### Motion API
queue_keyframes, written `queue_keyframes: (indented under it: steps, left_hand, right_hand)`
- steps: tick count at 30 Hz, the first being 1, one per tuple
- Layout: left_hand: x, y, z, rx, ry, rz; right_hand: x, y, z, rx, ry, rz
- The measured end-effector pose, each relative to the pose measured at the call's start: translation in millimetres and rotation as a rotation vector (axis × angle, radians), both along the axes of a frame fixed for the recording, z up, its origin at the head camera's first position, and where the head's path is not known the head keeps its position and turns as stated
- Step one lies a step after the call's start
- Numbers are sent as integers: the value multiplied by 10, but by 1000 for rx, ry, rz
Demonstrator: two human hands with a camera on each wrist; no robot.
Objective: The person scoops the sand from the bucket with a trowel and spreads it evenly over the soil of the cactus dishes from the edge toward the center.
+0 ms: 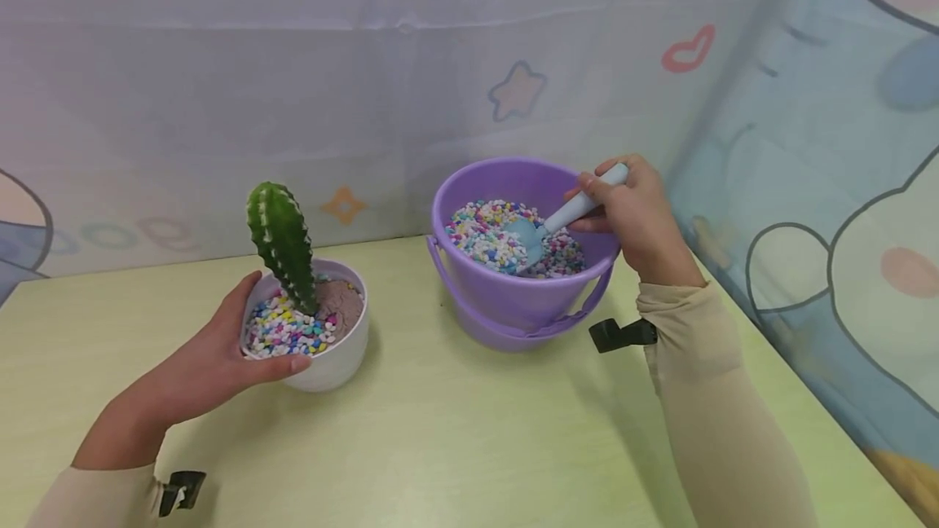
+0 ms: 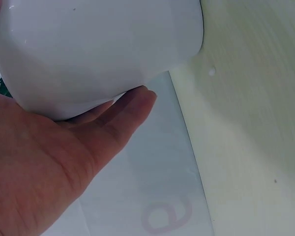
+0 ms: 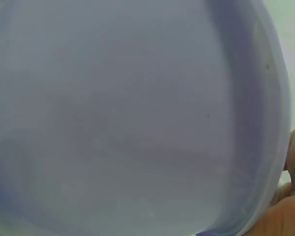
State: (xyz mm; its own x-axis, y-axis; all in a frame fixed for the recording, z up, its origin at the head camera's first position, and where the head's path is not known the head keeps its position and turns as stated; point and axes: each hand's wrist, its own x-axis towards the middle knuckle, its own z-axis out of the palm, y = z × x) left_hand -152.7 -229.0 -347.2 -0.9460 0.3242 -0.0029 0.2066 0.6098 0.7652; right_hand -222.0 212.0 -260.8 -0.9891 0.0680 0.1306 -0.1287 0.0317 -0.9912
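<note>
My left hand (image 1: pixel 209 365) grips a white pot (image 1: pixel 330 367) by its side, thumb along the near rim. In the left wrist view, the fingers lie against the pot's smooth wall (image 2: pixel 103 49). A green cactus (image 1: pixel 282 243) stands in it, leaning slightly. Colourful pebbles (image 1: pixel 286 331) cover the left part of the pot's surface, and bare brownish soil (image 1: pixel 342 308) shows on the right. My right hand (image 1: pixel 634 210) holds a light blue scoop (image 1: pixel 579 206) by its handle, its bowl in the pebbles (image 1: pixel 487 235) inside a purple bucket (image 1: pixel 506 300). The bucket's wall fills the right wrist view.
The bucket's handle (image 1: pixel 513 331) hangs down on its near side. Both things are on a pale yellow-green table (image 1: pixel 440 438). A printed cloth (image 1: pixel 330 88) rises behind the table, and another printed cloth (image 1: pixel 807 186) borders the right side.
</note>
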Motion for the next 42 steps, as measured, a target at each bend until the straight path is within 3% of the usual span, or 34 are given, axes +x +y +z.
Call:
queue_keyframes:
  steps: [15, 28, 42]
  left_hand:
    - [39, -86, 17, -19, -8, 18]
    - [45, -40, 4, -3, -3, 16]
    - [-70, 30, -39, -11, 17, 14]
  right_hand:
    - [4, -3, -26, -357, 57, -45]
    - [31, 27, -54, -432, 70, -70]
    - [61, -62, -33, -519, 48, -40]
